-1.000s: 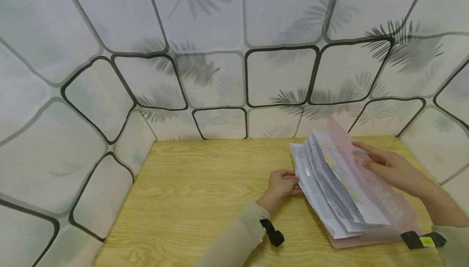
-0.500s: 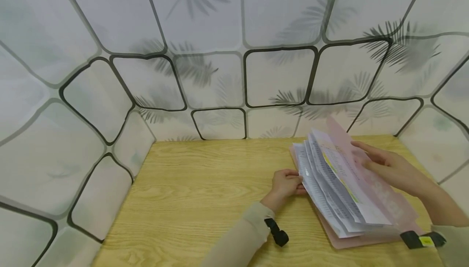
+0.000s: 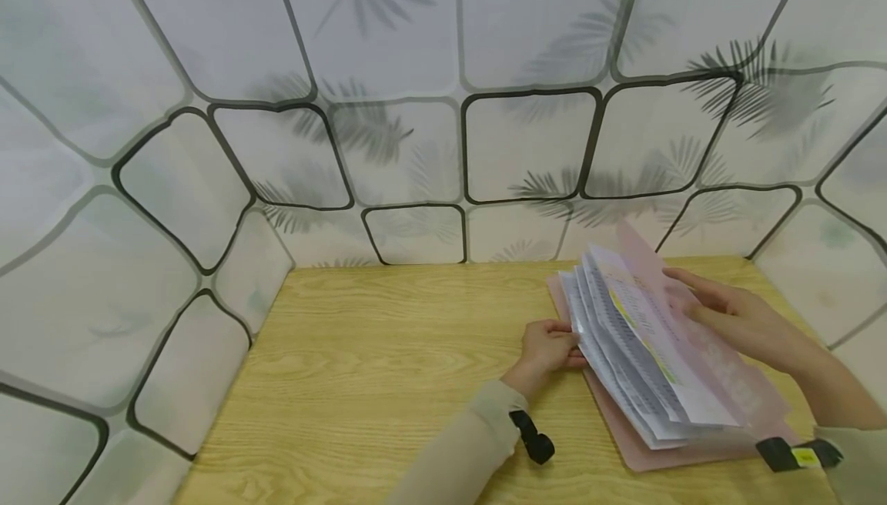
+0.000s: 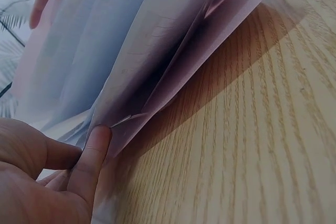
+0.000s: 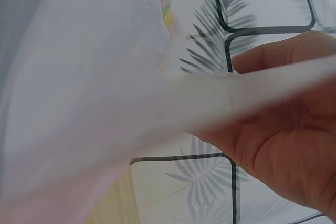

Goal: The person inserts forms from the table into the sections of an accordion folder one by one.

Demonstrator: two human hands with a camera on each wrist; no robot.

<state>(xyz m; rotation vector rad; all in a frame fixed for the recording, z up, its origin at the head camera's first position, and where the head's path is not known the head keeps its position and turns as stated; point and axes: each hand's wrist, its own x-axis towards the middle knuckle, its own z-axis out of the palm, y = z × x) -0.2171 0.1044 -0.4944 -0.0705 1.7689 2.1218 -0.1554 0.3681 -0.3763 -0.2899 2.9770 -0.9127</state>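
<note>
A translucent pink folder [image 3: 644, 455] lies opened on the right side of the table, its upper cover [image 3: 721, 355] raised at a slant. Inside is a fanned stack of printed papers [image 3: 613, 351], one with a yellow stripe. My left hand [image 3: 550, 351] pinches the papers' left edge between thumb and fingers. In the left wrist view, that hand [image 4: 58, 177] grips the sheets close above the folder's pink lower cover [image 4: 210, 51]. My right hand [image 3: 751, 328] holds the raised cover from the right. The right wrist view shows the cover's edge crossing in front of this hand [image 5: 294, 140].
The wood-grain table [image 3: 388, 351] extends to the left of the folder. Patterned curtain-like walls [image 3: 533, 143] with leaf prints close in the back and both sides. Black straps [image 3: 530, 436] sit at both wrists.
My left hand has moved slightly right, pushing the papers' left edge inward, so the folder's pink lower cover now shows along the left. My right hand stays nearly still on the raised cover.
</note>
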